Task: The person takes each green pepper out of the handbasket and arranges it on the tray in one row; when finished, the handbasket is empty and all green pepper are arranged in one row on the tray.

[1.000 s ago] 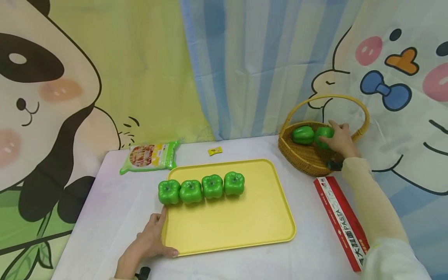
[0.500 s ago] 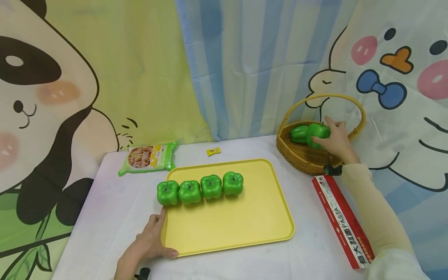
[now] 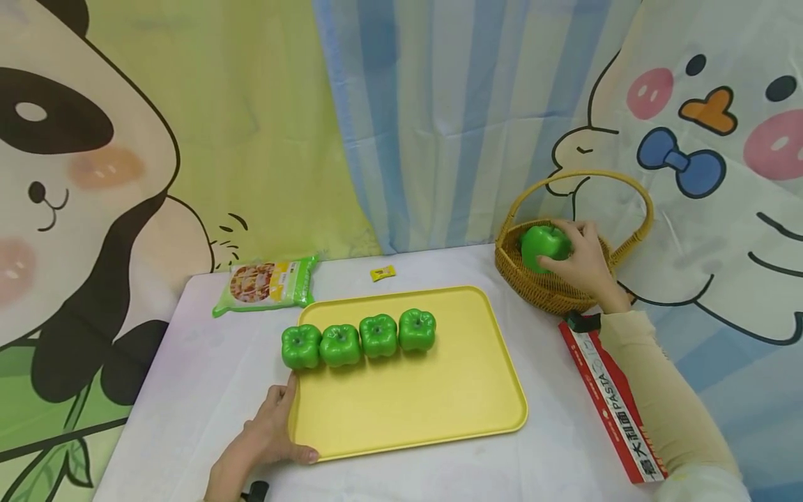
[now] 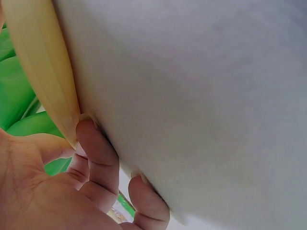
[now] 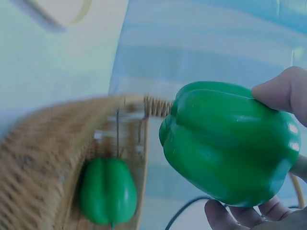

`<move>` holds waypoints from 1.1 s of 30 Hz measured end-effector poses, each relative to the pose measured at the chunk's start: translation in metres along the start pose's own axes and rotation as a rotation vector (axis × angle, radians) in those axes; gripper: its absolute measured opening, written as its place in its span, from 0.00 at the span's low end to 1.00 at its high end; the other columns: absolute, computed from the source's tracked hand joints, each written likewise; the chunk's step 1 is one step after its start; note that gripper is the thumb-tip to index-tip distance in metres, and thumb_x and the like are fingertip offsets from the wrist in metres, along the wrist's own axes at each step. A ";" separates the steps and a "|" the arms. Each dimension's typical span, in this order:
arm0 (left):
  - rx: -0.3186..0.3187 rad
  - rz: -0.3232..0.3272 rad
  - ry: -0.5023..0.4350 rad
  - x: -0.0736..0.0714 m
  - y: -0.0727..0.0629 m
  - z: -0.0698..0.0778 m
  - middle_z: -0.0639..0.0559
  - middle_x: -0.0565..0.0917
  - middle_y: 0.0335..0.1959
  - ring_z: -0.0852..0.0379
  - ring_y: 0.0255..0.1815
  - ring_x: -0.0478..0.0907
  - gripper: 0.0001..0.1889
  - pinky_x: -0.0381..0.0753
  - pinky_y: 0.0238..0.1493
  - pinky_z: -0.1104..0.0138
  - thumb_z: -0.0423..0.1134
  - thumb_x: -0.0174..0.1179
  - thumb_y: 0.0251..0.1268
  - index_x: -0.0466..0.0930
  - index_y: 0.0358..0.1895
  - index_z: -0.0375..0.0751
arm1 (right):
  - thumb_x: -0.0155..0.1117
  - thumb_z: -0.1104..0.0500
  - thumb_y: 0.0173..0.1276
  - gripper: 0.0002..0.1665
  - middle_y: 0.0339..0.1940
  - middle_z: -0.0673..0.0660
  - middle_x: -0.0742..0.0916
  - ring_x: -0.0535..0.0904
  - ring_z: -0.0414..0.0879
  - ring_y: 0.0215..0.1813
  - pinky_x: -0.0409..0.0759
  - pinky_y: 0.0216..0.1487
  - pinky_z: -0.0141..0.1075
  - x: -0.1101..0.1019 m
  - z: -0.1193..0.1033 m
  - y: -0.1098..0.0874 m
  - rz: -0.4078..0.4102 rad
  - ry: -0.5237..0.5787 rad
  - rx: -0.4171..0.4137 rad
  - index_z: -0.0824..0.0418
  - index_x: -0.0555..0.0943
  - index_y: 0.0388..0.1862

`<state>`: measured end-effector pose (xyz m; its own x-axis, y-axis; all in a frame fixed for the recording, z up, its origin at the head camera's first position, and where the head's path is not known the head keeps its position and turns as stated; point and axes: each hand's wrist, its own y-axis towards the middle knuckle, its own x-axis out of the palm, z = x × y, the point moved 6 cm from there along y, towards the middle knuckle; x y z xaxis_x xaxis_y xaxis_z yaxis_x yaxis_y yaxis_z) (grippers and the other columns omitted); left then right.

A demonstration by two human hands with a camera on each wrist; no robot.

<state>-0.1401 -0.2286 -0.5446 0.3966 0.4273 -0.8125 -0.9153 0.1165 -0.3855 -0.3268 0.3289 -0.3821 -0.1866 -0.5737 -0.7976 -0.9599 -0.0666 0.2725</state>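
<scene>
My right hand grips a green bell pepper between thumb and fingers, lifted above the wicker basket. Another green bell pepper lies inside the basket in the right wrist view; in the head view the held one hides it. My left hand holds the yellow tray at its near left corner, thumb on the front edge and a finger along the left side. Several green bell peppers stand in a row across the left half of the tray, the leftmost over its rim.
A long red pasta box lies right of the tray, partly under my right forearm. Behind the tray are a green-edged food packet and a small yellow packet. Cartoon-printed curtains hang behind the white-covered table.
My right hand has raised the bell pepper from the right side of the basket and carried it left, over the other pepper. My left hand and the tray stay in place.
</scene>
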 end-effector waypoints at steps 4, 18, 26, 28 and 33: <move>0.004 0.004 0.002 0.001 0.000 -0.001 0.33 0.64 0.68 0.35 0.67 0.70 0.85 0.71 0.51 0.26 0.68 0.82 0.18 0.36 0.82 0.36 | 0.72 0.55 0.62 0.44 0.60 0.73 0.65 0.66 0.65 0.53 0.72 0.50 0.62 0.012 -0.013 -0.006 -0.005 0.022 -0.069 0.61 0.65 0.75; 0.007 0.006 -0.012 0.004 0.001 -0.002 0.36 0.65 0.67 0.38 0.66 0.71 0.85 0.69 0.52 0.25 0.69 0.81 0.19 0.33 0.82 0.39 | 0.78 0.63 0.54 0.43 0.62 0.69 0.70 0.71 0.65 0.61 0.72 0.58 0.65 0.061 -0.043 -0.030 -0.067 0.118 -0.296 0.64 0.70 0.69; 0.001 -0.001 -0.008 0.005 0.001 -0.003 0.35 0.64 0.67 0.38 0.66 0.71 0.86 0.69 0.51 0.25 0.69 0.81 0.18 0.33 0.82 0.39 | 0.80 0.64 0.53 0.42 0.63 0.64 0.72 0.73 0.59 0.60 0.76 0.56 0.59 0.088 -0.052 -0.043 -0.120 0.157 -0.378 0.63 0.73 0.67; 0.000 0.004 -0.005 0.004 0.002 -0.003 0.36 0.65 0.67 0.39 0.65 0.72 0.86 0.69 0.51 0.25 0.70 0.81 0.17 0.33 0.82 0.39 | 0.80 0.64 0.52 0.42 0.64 0.63 0.72 0.74 0.58 0.60 0.79 0.54 0.57 0.092 -0.054 -0.045 -0.112 0.162 -0.392 0.62 0.74 0.67; 0.009 0.013 0.002 0.002 0.002 -0.003 0.35 0.65 0.67 0.39 0.64 0.72 0.86 0.69 0.51 0.25 0.69 0.81 0.17 0.34 0.82 0.39 | 0.80 0.66 0.52 0.42 0.63 0.64 0.73 0.76 0.58 0.59 0.85 0.46 0.53 0.102 -0.058 -0.052 -0.113 0.193 -0.428 0.62 0.74 0.67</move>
<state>-0.1408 -0.2298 -0.5484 0.3850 0.4271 -0.8182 -0.9209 0.1194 -0.3710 -0.2840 0.2264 -0.4467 -0.0049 -0.6816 -0.7317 -0.7922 -0.4439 0.4188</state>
